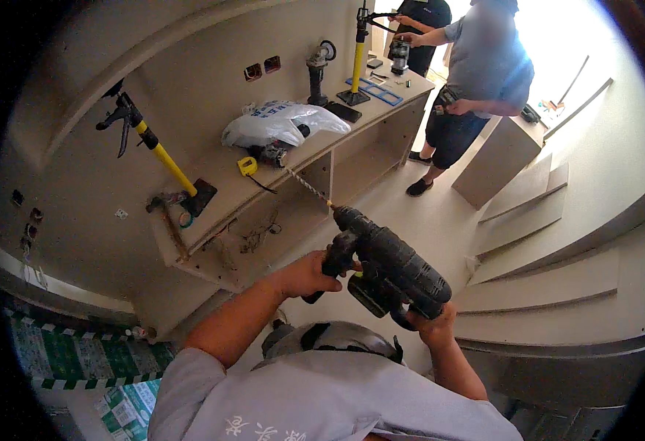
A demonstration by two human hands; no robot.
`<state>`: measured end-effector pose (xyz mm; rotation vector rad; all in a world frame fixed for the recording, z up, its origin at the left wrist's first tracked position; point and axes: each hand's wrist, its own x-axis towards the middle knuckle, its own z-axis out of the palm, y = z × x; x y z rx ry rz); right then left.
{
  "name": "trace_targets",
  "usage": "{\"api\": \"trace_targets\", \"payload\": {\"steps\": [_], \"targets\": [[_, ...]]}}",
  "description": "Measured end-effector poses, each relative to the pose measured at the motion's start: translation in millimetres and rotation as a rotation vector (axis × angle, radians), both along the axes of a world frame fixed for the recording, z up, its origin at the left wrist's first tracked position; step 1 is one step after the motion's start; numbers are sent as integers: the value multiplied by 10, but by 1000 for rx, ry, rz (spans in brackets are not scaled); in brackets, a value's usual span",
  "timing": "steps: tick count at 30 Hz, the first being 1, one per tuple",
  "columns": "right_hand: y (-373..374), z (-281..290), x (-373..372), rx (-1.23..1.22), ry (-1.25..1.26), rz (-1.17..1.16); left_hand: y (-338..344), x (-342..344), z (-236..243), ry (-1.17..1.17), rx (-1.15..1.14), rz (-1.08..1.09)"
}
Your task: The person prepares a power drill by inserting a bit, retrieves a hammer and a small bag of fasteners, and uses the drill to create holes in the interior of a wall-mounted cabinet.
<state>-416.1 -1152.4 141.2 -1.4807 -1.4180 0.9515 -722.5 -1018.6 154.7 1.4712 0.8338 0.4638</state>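
Observation:
A dark, dusty hammer drill [396,257] is held up in front of my body, with a long spiral drill bit [309,188] pointing to the far left over the edge of the low cabinet. My left hand [308,276] wraps around its side handle near the front. At the rear, my right hand [439,323] is closed on the back grip; the drill's body hides part of those fingers. Beyond the bit's tip, a yellow tape measure [247,166] lies on the cabinet top beside a dark power tool [271,154], partly covered by a white plastic bag [282,123].
The low cabinet [216,229] runs along the left wall. Two yellow support poles [172,167] stand on it, with an upright angle grinder [316,77] and a hammer [169,220]. A person [477,66] holds tools at the far end, another behind. Loose panels [543,290] lie right.

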Motion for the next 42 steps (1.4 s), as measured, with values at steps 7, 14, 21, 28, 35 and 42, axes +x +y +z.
{"api": "trace_targets", "payload": {"steps": [7,14,21,28,35,42], "targets": [[24,126,-80,120,329,69,-47,-216,-213,-282,-384,-188],[31,-76,-290,-122,629,-24,194,-126,-373,-141,-28,-150],[4,-149,-363,-58,515,-58,-86,-10,-108,6,150,204],[-101,-170,-330,-52,425,15,-218,-176,139,91,-209,133],[-81,285,-646,-144,404,122,-347,-269,-346,-62,153,322],[51,1,-726,61,352,98,-86,-181,-243,102,339,438]]}}
